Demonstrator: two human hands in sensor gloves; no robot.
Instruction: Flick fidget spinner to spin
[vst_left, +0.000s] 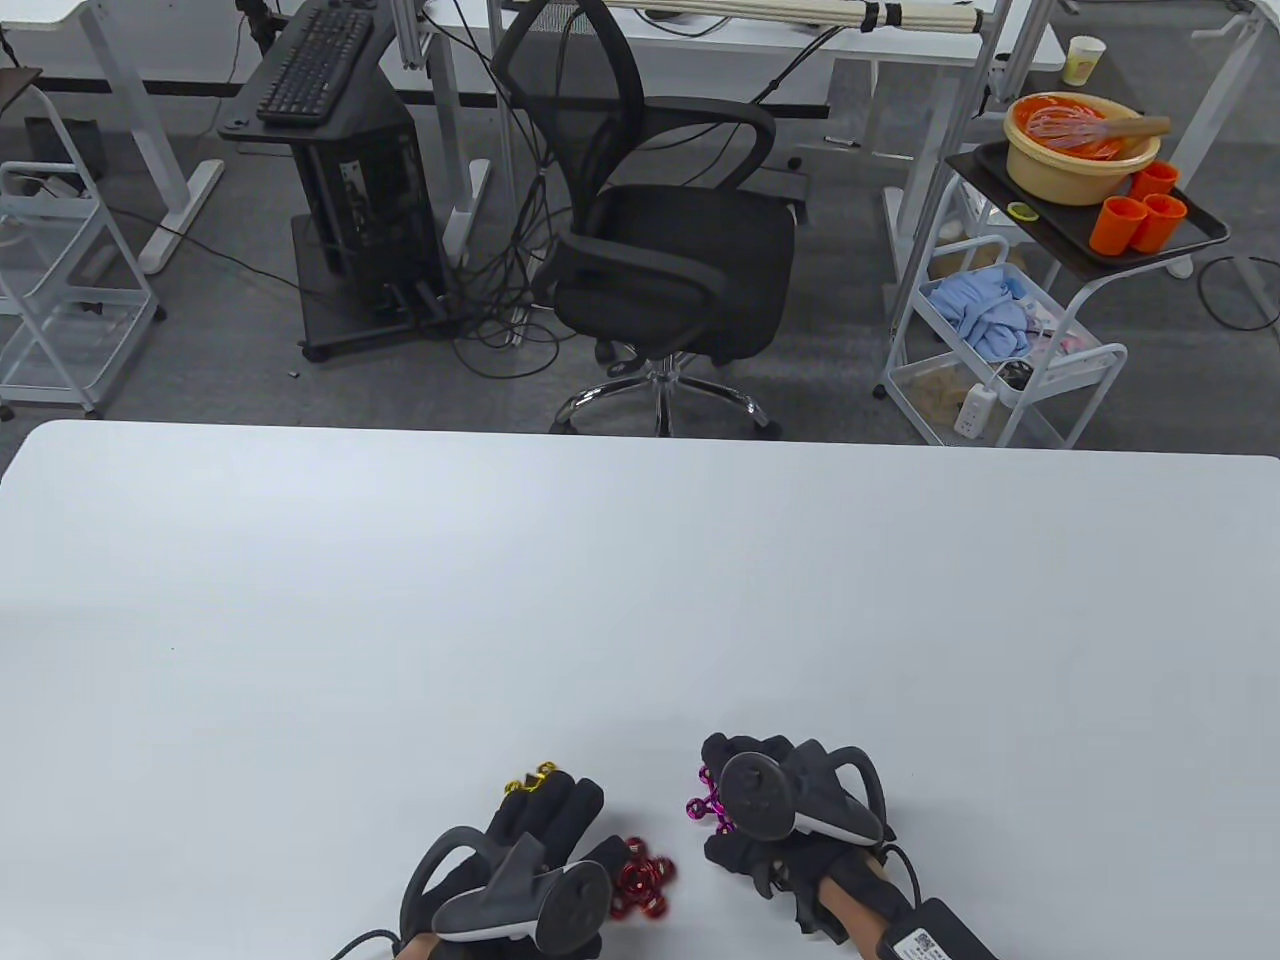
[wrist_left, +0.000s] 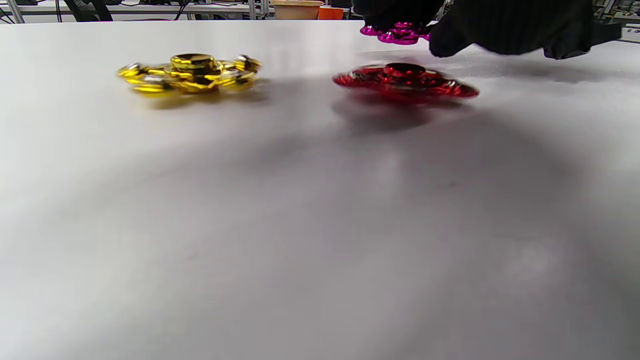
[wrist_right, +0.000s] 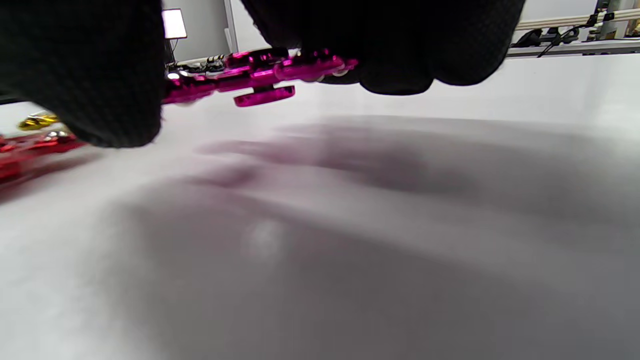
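Desk: a white desk (vst_left: 640, 600) carried 3 fidget spinners, all close to its near edge, around the middle of that edge.
Magenta fidget spinner: the magenta fidget spinner (wrist_right: 260, 72) was lifted clear of the desk, level, its hub cap pointing down, as the right wrist view showed.
Right hand: the right hand (vst_left: 790, 810) gripped the magenta fidget spinner, gloved fingers (wrist_right: 410, 55) lying over its top and a thumb or finger covering its left end; which fingers pinched it could not be told.
Red fidget spinner: the red fidget spinner (wrist_left: 406, 82) lay flat on the desk between the 2 hands, its arms blurred in the left wrist view.
Left hand: the left hand (vst_left: 530, 850) rested over the desk just left of the red fidget spinner with fingers stretched forward and apart from any spinner, holding nothing; touch with the red one could not be told.
Gold fidget spinner: the gold fidget spinner (wrist_left: 192, 72) lay flat on the desk just beyond the left fingertips, left of the red one and apart from it.
Beyond the desk: a black office chair (vst_left: 660, 250) stood past the far edge, and a cart at the far right bore a mixing bowl (vst_left: 1080, 150) and orange cups (vst_left: 1140, 215).
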